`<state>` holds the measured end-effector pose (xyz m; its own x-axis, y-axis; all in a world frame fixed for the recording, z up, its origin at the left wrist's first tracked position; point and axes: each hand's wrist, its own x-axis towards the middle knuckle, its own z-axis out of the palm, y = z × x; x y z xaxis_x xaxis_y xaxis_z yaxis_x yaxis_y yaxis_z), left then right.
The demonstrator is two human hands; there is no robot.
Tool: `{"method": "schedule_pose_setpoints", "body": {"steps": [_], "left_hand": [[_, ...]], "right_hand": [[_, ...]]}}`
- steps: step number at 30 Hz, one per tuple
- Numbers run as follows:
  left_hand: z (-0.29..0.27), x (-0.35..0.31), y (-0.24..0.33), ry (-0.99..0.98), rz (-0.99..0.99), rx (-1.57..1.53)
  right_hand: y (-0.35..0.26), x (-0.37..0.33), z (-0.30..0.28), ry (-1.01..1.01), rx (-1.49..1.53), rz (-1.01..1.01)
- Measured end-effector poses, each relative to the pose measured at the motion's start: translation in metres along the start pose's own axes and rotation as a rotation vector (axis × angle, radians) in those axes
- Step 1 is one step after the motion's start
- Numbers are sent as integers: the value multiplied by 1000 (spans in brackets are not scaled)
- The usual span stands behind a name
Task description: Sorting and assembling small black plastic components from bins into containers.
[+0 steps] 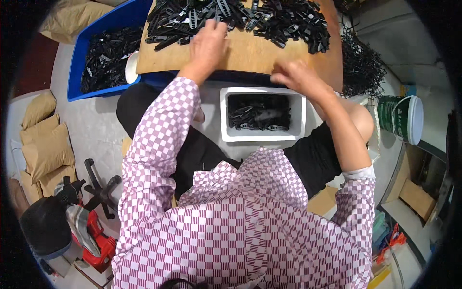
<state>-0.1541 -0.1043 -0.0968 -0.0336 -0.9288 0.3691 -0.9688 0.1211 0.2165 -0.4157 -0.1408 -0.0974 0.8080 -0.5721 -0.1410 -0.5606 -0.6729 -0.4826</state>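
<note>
On the wooden tabletop lies a wide heap of small black plastic parts, some with slotted, ladder-like faces. My left hand reaches to the heap's near edge, its fingertips pinched on a slim black plastic part. To the right, my right hand hangs above the table's front edge, near the white foam box. Motion smears its fingers, so what they hold, if anything, does not show. More black parts lie inside the box, with a blurred grey streak over them.
A blue bin of black parts stands at the left, with a white round container at its rim. Tangled black strips hang at the right beside a green bucket. Brown sacks and a chair base are at the left.
</note>
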Motion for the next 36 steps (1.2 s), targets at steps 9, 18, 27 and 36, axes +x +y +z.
{"method": "schedule_pose_setpoints", "body": {"steps": [9,18,27,36], "left_hand": [[15,7,-9,-106,-22,128],[8,-12,0,-293,-102,-297],[12,-17,4,-323,110,-342],[6,-15,14,-337,183,-321]], "right_hand": [[25,53,18,416,-395,169],[32,32,26,300,268,91],[17,21,3,208,141,146],[14,25,2,430,-132,-136]]}}
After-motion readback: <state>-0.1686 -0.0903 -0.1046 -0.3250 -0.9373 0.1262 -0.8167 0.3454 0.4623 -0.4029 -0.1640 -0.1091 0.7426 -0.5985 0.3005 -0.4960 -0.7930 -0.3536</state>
